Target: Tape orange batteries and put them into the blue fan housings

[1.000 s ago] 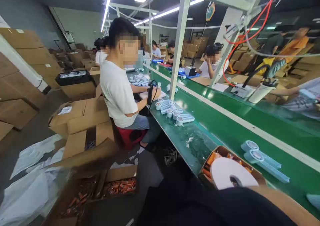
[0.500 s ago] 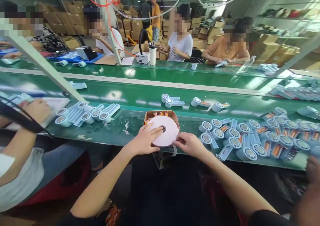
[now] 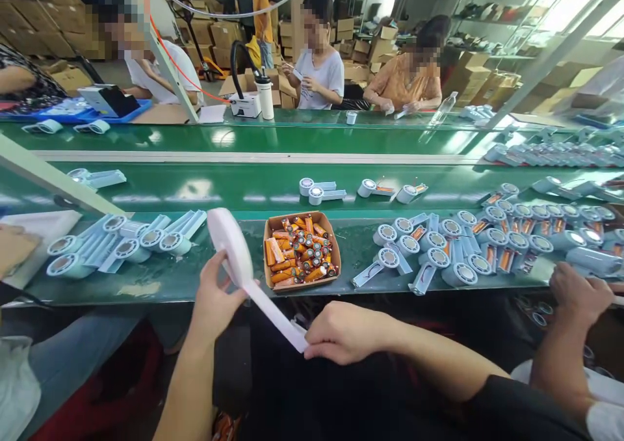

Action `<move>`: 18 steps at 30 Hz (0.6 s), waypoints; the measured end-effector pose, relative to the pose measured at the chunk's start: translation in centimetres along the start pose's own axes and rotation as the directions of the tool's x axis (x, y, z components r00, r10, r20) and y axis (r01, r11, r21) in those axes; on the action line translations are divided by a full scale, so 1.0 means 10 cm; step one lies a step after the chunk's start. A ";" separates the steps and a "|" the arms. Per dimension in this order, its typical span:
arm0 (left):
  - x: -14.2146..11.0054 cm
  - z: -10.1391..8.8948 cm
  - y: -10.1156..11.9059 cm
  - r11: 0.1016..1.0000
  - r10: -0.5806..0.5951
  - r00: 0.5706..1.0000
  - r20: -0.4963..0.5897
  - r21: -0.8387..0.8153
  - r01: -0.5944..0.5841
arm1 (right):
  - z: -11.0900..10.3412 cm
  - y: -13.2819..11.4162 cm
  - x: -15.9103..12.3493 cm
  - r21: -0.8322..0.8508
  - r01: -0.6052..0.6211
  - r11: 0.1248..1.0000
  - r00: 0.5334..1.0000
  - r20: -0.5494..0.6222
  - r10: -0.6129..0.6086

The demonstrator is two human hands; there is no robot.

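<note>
My left hand (image 3: 219, 298) grips a roll of white tape (image 3: 233, 249), tilted on edge over the front of the bench. A strip of the tape (image 3: 275, 317) runs down from the roll to my right hand (image 3: 336, 334), whose fingers pinch its end. Behind the strip, a cardboard box (image 3: 302, 287) full of orange battery cells (image 3: 285, 265) stands at the bench edge. Neither hand touches the box. Light blue fan-shaped housings (image 3: 433, 259) lie just right of it, some with orange cells in their handles.
More blue housings (image 3: 127, 239) lie at the left, and several sit on the green conveyor (image 3: 234, 190). A slanted metal post (image 3: 53, 174) crosses the left side. A co-worker's hand (image 3: 580, 291) is close on the right. Other people sit across the line.
The tape roll has been lifted off the box and moved left, turned on edge. A length of tape is now pulled out between my hands, and the cells are uncovered.
</note>
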State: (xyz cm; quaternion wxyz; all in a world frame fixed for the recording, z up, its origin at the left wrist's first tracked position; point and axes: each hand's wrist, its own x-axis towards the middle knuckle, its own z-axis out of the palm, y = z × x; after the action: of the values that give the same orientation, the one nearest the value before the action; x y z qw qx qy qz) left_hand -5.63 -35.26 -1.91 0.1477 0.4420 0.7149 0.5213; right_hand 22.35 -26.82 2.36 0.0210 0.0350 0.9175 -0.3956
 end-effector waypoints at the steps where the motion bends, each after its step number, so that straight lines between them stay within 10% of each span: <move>1: 0.03 -0.05 -0.04 0.994 -0.093 0.994 -0.052 -0.065 0.090 | -0.03 0.03 0.05 -0.070 0.011 0.997 0.997 0.083 -0.005; 5: -0.01 -0.17 -0.07 0.967 -0.220 0.957 -0.187 -0.174 0.189 | -0.48 0.31 0.34 -0.239 -0.254 0.937 0.967 -0.066 0.245; 9: -0.19 -0.06 -0.06 0.937 -0.263 0.961 -0.090 -0.261 0.232 | -1.02 0.73 0.69 -0.259 -0.586 0.768 0.794 -0.375 0.479; 18: -0.35 0.08 -0.05 0.896 -0.302 0.953 0.022 -0.334 0.292 | -1.21 1.17 0.74 -0.116 -0.583 0.804 0.784 -0.342 0.519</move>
State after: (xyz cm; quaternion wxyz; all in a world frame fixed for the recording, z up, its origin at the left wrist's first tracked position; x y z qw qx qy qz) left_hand -3.36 -37.59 -3.53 0.2872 0.2886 0.6775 0.6125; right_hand 15.83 -9.70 1.71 0.0035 0.3586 0.8965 -0.2602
